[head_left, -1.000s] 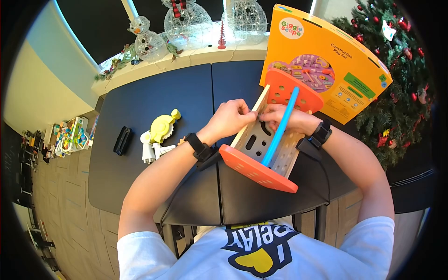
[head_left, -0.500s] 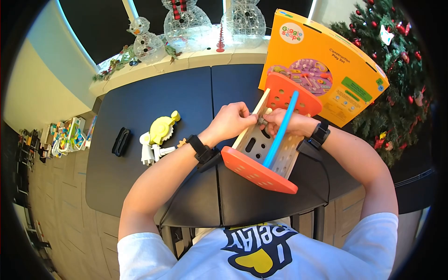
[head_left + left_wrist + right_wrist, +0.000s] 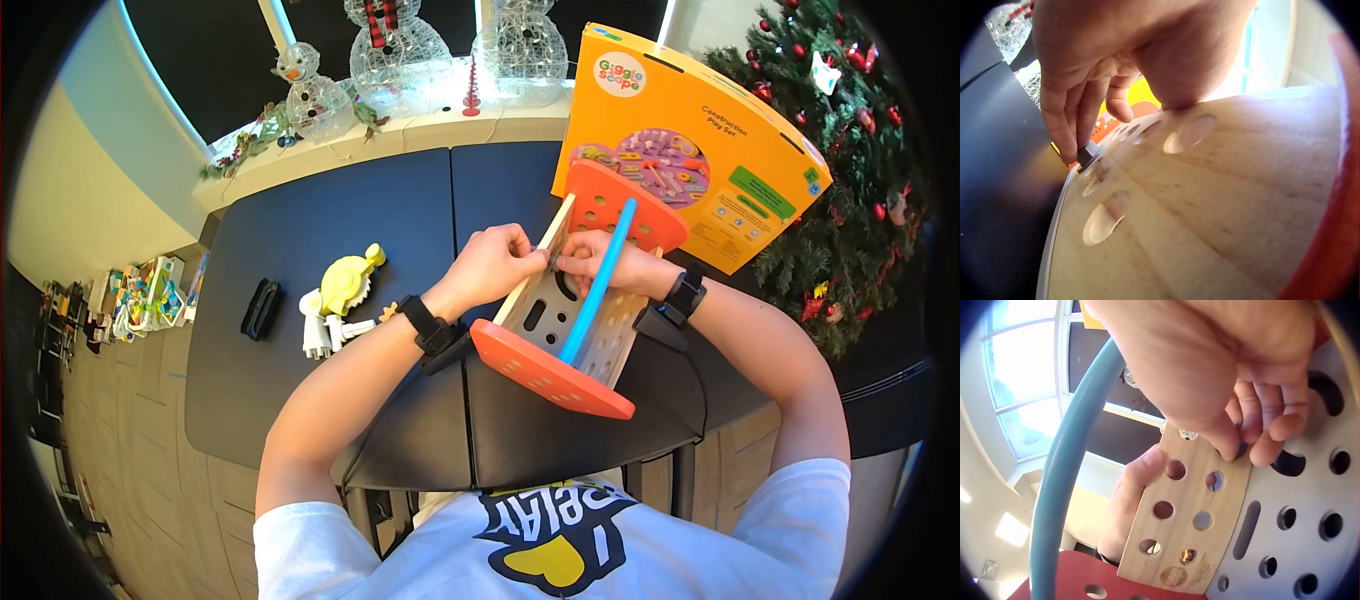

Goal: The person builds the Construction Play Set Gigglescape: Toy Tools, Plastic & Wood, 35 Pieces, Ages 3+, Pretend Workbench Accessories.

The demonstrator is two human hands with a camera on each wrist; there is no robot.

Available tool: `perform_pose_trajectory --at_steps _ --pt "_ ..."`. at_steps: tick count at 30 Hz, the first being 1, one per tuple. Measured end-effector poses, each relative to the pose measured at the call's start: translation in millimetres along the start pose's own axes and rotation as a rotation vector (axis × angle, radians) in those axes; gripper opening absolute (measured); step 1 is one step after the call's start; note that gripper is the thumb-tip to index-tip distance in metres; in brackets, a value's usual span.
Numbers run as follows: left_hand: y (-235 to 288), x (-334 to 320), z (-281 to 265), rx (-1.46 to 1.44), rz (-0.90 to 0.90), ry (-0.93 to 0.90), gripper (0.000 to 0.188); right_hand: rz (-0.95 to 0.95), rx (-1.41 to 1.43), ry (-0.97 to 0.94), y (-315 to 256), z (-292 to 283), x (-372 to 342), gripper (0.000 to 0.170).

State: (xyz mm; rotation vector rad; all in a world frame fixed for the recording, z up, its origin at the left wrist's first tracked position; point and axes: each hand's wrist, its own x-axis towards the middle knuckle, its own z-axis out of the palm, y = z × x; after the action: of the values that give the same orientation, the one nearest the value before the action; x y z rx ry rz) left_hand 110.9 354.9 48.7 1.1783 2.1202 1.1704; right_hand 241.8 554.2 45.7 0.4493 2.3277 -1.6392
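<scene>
A toy toolbox stands on the table, with red-orange end panels (image 3: 552, 372), pale wooden sides, a grey perforated base (image 3: 1266, 544) and a blue rod handle (image 3: 598, 285). My left hand (image 3: 497, 262) reaches over the left wooden side panel (image 3: 1210, 194). Its fingertips hold a grey hex-headed bolt (image 3: 1089, 155) at a hole on the outer face, while the thumb rests over the panel's top edge. Inside the box, my right hand (image 3: 612, 264) passes under the handle and pinches a small dark grey piece (image 3: 1241, 450) against the same panel, mostly hidden by the fingers.
Left on the table lie a yellow-and-white toy saw (image 3: 345, 285), white toy pieces (image 3: 318, 332), an orange piece (image 3: 388, 308) and a black case (image 3: 262, 310). Behind the toolbox stands an orange box (image 3: 690, 120). A cable (image 3: 700, 385) hangs near the right wrist.
The right fingers, which showed a grey piece a little off the panel half a second ago, have moved in closer against its inner face. The left hand stays nearly in place.
</scene>
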Motion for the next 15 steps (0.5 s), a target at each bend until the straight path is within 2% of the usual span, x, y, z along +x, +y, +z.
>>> perform_pose_trajectory --at_steps 4,7,10,13,15 --pt "-1.1 0.3 1.1 0.01 0.014 0.006 0.04 0.047 -0.008 -0.028 1.4 1.1 1.1 0.044" --pt "-2.7 1.8 1.3 0.029 0.02 0.002 0.04 0.063 0.008 -0.031 13.0 -0.1 10.2 0.043" --pt "-1.7 1.0 0.9 0.034 0.02 0.003 0.04 0.106 0.149 0.069 -10.2 8.9 -3.2 0.037" --pt "-1.8 0.4 1.5 0.024 0.017 0.014 0.04 -0.054 -0.13 0.101 -8.2 9.3 -8.6 0.032" --pt "-1.4 0.4 1.0 0.023 0.013 0.008 0.04 -0.046 -0.125 0.077 -7.2 7.4 -7.3 0.032"
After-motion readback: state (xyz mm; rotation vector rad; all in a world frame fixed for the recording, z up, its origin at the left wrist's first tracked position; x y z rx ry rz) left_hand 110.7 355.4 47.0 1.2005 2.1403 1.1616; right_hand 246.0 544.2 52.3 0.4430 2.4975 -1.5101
